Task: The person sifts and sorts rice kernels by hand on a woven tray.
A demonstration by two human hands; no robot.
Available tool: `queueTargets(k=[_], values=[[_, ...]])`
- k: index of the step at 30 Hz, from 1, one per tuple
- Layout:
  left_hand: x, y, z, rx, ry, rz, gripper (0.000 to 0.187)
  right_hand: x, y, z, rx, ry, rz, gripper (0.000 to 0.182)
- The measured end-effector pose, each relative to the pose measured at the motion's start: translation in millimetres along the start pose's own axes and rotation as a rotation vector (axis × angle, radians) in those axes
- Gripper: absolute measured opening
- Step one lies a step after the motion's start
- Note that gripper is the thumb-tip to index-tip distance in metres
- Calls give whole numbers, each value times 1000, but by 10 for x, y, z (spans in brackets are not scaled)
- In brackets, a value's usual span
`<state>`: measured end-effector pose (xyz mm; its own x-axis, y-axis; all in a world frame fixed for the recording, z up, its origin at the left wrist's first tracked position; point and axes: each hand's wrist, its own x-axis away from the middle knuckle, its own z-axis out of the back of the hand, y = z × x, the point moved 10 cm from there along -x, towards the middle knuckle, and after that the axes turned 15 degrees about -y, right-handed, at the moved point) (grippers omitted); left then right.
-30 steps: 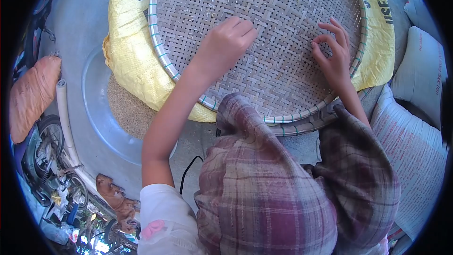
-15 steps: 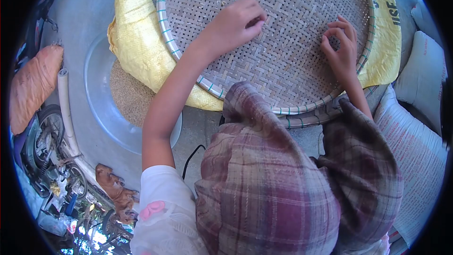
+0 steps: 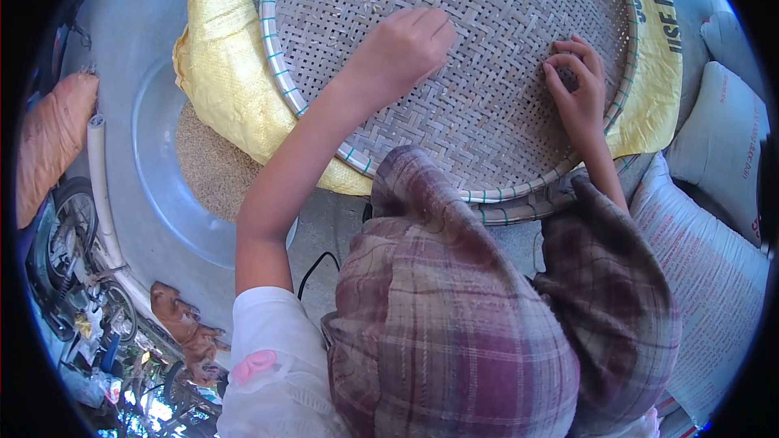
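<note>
A round woven bamboo tray (image 3: 495,105) with a green-bound rim lies in front of me, with small pale grains scattered on it, mostly toward its far left. My left hand (image 3: 408,49) is over the middle of the tray, fingers curled in and closed. Whatever may be in those fingers is hidden. Near the tray's right rim is my right hand (image 3: 581,89); its thumb and forefinger are bent together in a ring, the other fingers loosely curved. Anything between those tips is too small to make out.
Under the tray are a yellow woven sack (image 3: 235,73) and another rimmed tray (image 3: 527,209). A metal basin (image 3: 154,195) of grain (image 3: 211,166) stands left. White printed sacks (image 3: 706,292) lie right. Plaid cloth (image 3: 454,316) fills the front. A brown dog (image 3: 185,328) lies lower left near a motorcycle (image 3: 69,251).
My left hand has turned over slightly, its knuckles now facing up and the gap by the thumb out of sight. My right hand stays by the rim. The whole view has shifted a little.
</note>
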<state>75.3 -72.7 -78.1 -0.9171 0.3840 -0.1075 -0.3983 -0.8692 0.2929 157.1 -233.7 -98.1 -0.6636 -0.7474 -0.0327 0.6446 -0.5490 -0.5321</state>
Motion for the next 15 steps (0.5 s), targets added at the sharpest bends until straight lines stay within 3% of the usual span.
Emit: queueTargets(k=[1, 3, 4, 6, 7, 8, 10, 11, 12, 14, 15], values=[[-4, 12, 37, -3, -1, -2, 11, -11, -7, -1, 20, -5, 3, 8], [78, -310, -39, 627, -56, 303, 7, 0, -25, 4, 22, -3, 9, 8], [70, -275, -5, 621, -53, 302, 7, -2, -42, 15, 27, 2, 18, 8], [147, -311, -268, 1878, 239, 346, 7, 5, -171, 71, 14, 24, 39, 8], [165, -208, -381, 2082, 238, 368, 10, 0, -270, 113, 0, 45, 60, 9], [182, -158, -452, 2078, 241, 372, 10, -41, -351, 162, -4, 46, 64, 9], [143, 58, -655, 2432, 244, 298, 12, -121, -706, 383, 53, 122, 233, 11], [171, 66, -740, 2429, 267, 423, 13, -161, -859, 447, 89, 129, 280, 14], [182, 59, -784, 2427, 269, 429, 13, -178, -953, 468, 84, 128, 280, 14], [81, 184, -748, 2680, 192, 108, 22, -184, -1222, 353, 74, 9, 413, 16], [75, 184, -737, 2671, 196, 113, 22, -164, -1252, 229, 37, -58, 427, 17]])
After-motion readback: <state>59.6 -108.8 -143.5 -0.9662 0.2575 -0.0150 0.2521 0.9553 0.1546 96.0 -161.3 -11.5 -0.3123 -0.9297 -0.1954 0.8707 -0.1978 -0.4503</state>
